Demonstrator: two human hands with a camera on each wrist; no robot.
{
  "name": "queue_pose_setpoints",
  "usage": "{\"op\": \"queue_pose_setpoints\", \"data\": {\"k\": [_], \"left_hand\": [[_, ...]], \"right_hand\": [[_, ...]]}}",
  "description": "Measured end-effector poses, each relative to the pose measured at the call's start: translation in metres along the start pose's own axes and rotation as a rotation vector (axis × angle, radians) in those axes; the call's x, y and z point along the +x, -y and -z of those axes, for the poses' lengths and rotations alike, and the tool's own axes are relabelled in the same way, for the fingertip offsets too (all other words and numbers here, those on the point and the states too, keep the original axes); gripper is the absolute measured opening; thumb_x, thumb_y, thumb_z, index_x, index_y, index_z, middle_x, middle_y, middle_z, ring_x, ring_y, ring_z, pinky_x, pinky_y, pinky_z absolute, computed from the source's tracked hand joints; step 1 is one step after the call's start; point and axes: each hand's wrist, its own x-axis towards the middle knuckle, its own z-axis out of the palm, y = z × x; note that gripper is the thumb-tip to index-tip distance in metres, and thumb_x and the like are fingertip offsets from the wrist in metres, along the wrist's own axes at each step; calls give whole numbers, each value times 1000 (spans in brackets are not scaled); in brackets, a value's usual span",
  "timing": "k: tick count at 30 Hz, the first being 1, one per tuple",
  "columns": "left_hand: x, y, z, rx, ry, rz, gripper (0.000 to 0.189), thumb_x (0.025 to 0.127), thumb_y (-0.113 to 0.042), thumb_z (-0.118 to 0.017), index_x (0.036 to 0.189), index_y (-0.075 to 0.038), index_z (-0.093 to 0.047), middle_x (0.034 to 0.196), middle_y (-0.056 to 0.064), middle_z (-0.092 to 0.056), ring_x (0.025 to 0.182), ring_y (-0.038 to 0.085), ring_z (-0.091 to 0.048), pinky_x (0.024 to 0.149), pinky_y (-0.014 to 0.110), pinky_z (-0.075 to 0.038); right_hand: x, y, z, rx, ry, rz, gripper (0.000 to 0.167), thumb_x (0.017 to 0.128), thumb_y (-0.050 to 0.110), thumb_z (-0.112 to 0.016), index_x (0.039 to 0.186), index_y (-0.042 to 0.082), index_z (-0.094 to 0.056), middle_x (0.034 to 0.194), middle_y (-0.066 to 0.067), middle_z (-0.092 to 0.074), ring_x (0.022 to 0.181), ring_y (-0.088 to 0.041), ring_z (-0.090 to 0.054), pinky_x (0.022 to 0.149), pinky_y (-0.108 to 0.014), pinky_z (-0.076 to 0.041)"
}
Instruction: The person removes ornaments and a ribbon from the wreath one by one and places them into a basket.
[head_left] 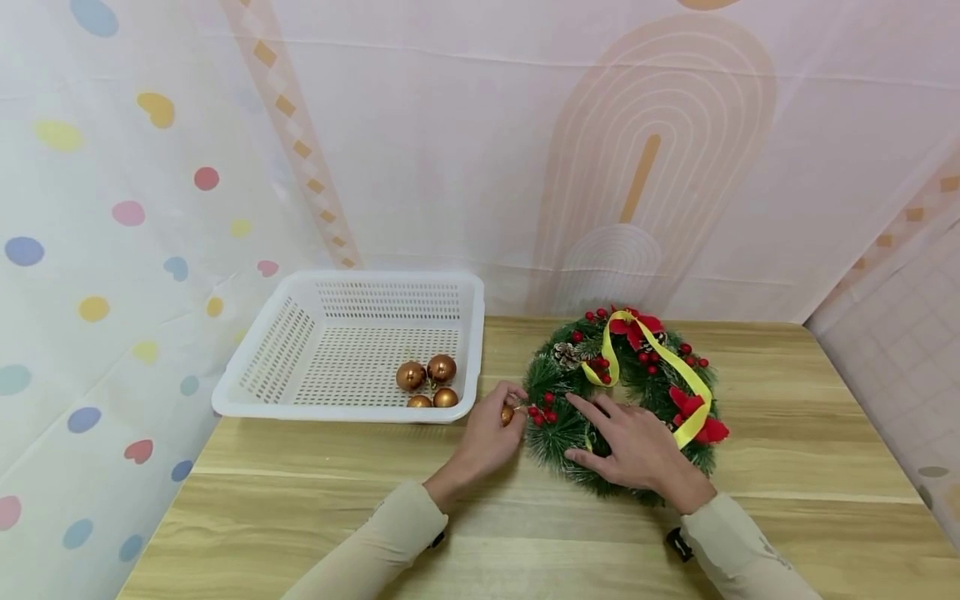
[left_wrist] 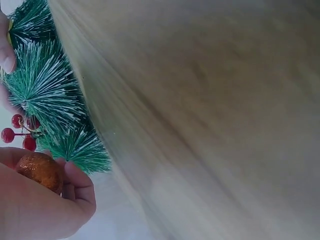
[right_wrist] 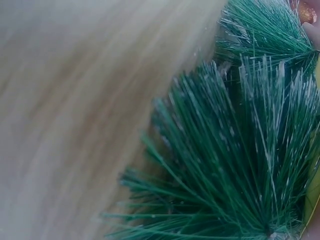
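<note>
A green Christmas wreath (head_left: pixel 551 450) lies on the wooden table, decked with red berries (head_left: pixel 550 416), red flowers (head_left: pixel 712 431), pine cones (head_left: pixel 566 356) and a yellow ribbon (head_left: pixel 697 387). At its left edge my left hand (head_left: pixel 483 437) pinches a small copper-coloured bauble (left_wrist: pixel 40 171) between thumb and fingers, close beside a berry sprig. My right hand (head_left: pixel 637 446) rests over the wreath's lower middle with fingers spread, touching the greenery. The right wrist view shows mostly frosted pine needles (right_wrist: pixel 235 165); only slivers of fingers appear at its right edge.
Left of the wreath stands a white plastic basket (head_left: pixel 228 402) with perforated walls. Several shiny copper baubles (head_left: pixel 442 368) lie in its right front corner. Behind the wooden table (head_left: pixel 795 467) hangs a patterned cloth (head_left: pixel 420 167).
</note>
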Motion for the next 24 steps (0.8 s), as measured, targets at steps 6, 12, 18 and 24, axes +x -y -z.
{"op": "queue_pose_setpoints", "data": {"k": [6,12,18,24], "left_hand": [[0,-1,0,-19,-36,-32,24,93,2,-56,116,-6,-59,93,1,-65,78,10,-59,75,28,-49],[1,-3,1,-17,-39,-38,23,94,0,-57,116,-7,-58,95,1,-64,77,11,-57,71,27,-46],[3,-3,-1,-29,-58,-37,21,95,-1,-60,115,-7,-58,96,-1,-64,88,13,-61,82,31,-49],[3,-3,-4,-51,-97,-77,21,93,0,-62,113,-5,-59,97,3,-66,91,16,-63,86,34,-51]], "right_hand": [[0,0,0,0,4,-3,76,90,69,-53,152,27,-41,135,-11,-58,90,-31,-68,77,-47,-55],[0,0,0,1,-1,-4,76,90,69,-53,152,26,-41,136,-11,-58,90,-31,-69,77,-48,-55],[-1,0,0,1,-13,5,76,90,68,-54,152,26,-41,135,-12,-58,88,-30,-69,75,-47,-56],[0,0,1,5,-10,4,76,90,68,-54,152,26,-41,136,-11,-58,90,-31,-69,76,-47,-55]]}}
